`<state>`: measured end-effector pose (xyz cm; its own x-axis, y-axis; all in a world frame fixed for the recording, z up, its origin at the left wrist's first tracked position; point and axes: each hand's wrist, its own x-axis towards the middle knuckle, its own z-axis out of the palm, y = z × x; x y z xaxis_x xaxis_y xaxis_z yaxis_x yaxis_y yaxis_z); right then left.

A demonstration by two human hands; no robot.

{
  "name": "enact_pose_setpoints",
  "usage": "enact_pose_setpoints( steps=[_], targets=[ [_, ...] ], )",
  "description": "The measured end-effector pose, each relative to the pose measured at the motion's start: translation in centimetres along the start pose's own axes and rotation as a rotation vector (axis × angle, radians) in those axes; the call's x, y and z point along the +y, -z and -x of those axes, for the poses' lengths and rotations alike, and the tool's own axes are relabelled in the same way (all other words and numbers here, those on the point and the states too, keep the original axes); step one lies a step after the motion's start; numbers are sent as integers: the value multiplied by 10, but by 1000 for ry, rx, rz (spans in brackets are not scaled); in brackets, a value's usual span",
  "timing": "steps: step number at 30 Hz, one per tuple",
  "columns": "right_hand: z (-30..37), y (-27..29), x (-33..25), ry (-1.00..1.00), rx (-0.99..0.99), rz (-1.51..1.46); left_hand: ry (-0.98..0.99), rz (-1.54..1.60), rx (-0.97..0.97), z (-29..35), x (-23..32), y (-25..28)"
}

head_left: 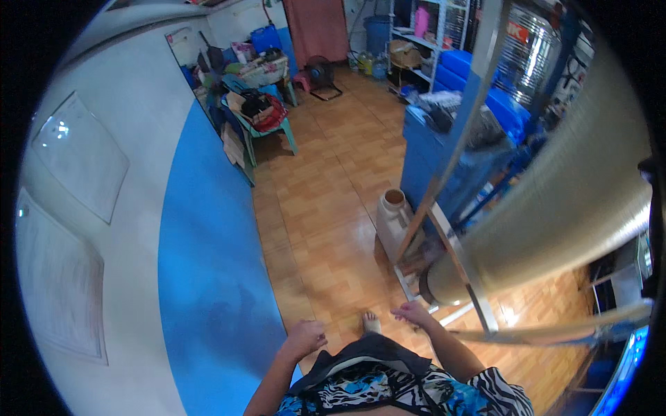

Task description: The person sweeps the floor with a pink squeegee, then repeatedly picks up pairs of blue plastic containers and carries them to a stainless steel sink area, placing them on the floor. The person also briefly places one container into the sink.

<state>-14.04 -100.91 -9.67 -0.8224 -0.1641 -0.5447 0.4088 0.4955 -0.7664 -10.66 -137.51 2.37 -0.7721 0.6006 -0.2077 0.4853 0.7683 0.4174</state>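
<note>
The wide beige cylinder (551, 204) has a sheen.

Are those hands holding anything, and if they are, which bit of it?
Nothing that I can see: the left hand and the right hand both look empty.

**Left hand (305, 338) and right hand (414, 315) apart above tiled floor (333, 166)**

Both curl loosely, the left near a blue-and-white wall (208, 277), the right near a metal frame (463, 267) and large cylinder (548, 208). A whitish jug (390, 222) stands just ahead.
</note>
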Motion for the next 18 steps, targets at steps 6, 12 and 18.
enact_pose_setpoints(
  steps=[6,12,18],
  targets=[
    [-125,-7,-69,304,-333,587,99,120,133,-71,-38,54],
    [-227,1,-170,411,-564,573,461,145,171,-100,-107,83],
    [-338,2,-229,389,-639,533,762,100,-298,-129,-224,111]
  ],
)
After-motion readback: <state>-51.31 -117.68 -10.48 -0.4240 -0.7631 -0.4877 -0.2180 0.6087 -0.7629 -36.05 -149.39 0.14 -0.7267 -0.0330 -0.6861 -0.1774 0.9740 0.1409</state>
